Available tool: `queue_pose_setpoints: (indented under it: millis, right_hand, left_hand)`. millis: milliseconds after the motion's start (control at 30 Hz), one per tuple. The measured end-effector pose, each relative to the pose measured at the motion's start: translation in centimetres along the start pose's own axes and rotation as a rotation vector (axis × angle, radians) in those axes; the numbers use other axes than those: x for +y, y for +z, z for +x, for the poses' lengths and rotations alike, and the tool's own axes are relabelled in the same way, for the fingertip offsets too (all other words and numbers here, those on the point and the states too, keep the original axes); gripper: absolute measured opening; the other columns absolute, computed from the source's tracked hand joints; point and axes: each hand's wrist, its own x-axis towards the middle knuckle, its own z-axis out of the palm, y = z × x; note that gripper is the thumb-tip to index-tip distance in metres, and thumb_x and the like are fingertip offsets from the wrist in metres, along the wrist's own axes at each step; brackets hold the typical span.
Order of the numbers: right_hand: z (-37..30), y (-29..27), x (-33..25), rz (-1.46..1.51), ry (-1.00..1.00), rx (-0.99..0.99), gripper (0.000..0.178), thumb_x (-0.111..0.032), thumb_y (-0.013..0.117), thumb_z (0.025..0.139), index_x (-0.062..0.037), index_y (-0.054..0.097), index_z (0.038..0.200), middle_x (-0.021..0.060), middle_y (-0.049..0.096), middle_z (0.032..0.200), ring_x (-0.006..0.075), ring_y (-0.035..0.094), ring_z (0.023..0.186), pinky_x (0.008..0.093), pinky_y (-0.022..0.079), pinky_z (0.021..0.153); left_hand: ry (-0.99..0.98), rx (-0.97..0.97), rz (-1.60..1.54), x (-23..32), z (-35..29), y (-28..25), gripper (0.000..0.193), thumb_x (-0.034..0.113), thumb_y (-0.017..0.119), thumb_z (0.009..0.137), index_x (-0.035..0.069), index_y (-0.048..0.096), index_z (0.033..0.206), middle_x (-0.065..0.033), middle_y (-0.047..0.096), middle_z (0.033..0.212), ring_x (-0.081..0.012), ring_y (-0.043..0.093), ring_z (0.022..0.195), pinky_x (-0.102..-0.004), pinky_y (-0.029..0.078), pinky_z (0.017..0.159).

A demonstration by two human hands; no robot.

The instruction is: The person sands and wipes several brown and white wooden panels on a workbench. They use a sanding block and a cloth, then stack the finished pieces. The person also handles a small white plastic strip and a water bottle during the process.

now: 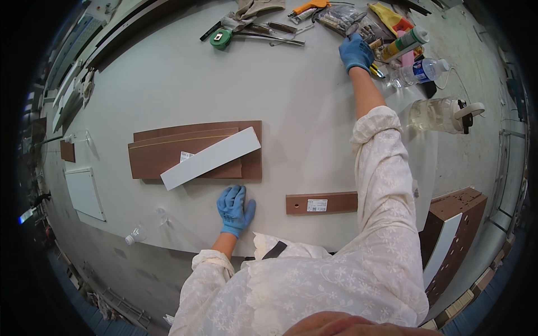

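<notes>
My left hand (pixel 234 209), in a blue glove, lies flat on the light tabletop with its thumb apart and nothing held. Just beyond its fingertips is a stack of brown boards (pixel 193 140), with a white strip (pixel 213 158) slanting across the top. My right hand (pixel 356 54), gloved alike, reaches far into a heap of tools and supplies. Its fingers curl closed at the edge of a clear plastic bag (pixel 339 19); what they grip is hidden. A yellow-handled tool (pixel 376 71) lies against that hand, and a sealant tube (pixel 404 45) is to its right.
Under my right forearm runs a short brown board (pixel 314 203) with a label. Bottles (pixel 417 73) and a clear jug (pixel 440 115) stand or lie at right. A green tape measure (pixel 221 38) sits far off; a small bottle (pixel 137 234) lies at the near left edge.
</notes>
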Motion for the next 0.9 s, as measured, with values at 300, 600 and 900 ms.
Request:
queue_pose_setpoints:
  millis: [300, 600, 900]
  right_hand:
    - [-7.1, -4.7, -4.4, 0.486, -0.63, 0.376, 0.012, -0.021, 0.066, 0.095, -0.0101, 0.071, 0.098, 0.0157, 0.075, 0.089, 0.0318, 0.074, 0.078, 0.0414, 0.056, 0.068]
    - [-29.1, -16.8, -6.4, 1.092, -0.842, -0.273, 0.017, -0.007, 0.064, 0.099, 0.0001, 0.074, 0.11, 0.008, 0.079, 0.1, 0.014, 0.074, 0.082, 0.0271, 0.058, 0.075]
    - [-43.5, -23.0, -8.7, 1.174, -0.738, -0.655, 0.013, 0.008, 0.065, 0.092, 0.0057, 0.069, 0.104, 0.0147, 0.078, 0.102, 0.0172, 0.075, 0.092, 0.0291, 0.061, 0.083]
  left_hand:
    - [-0.033, -0.011, -0.01, 0.2, -0.1, -0.5, 0.052, 0.025, 0.079, 0.078, 0.01, 0.067, 0.127, -0.0121, 0.061, 0.129, -0.0373, 0.057, 0.119, -0.0494, 0.045, 0.1]
    - [-0.074, 0.056, -0.19, -0.8, 0.0, -0.8, 0.036, 0.022, 0.069, 0.089, 0.007, 0.07, 0.122, -0.0152, 0.067, 0.121, -0.0373, 0.062, 0.113, -0.0474, 0.048, 0.098]
    - [-0.385, -0.12, -1.712, 2.1, 6.0, -11.1, 0.055, 0.039, 0.044, 0.111, 0.003, 0.044, 0.153, -0.012, 0.056, 0.148, -0.0219, 0.055, 0.132, -0.0391, 0.044, 0.113]
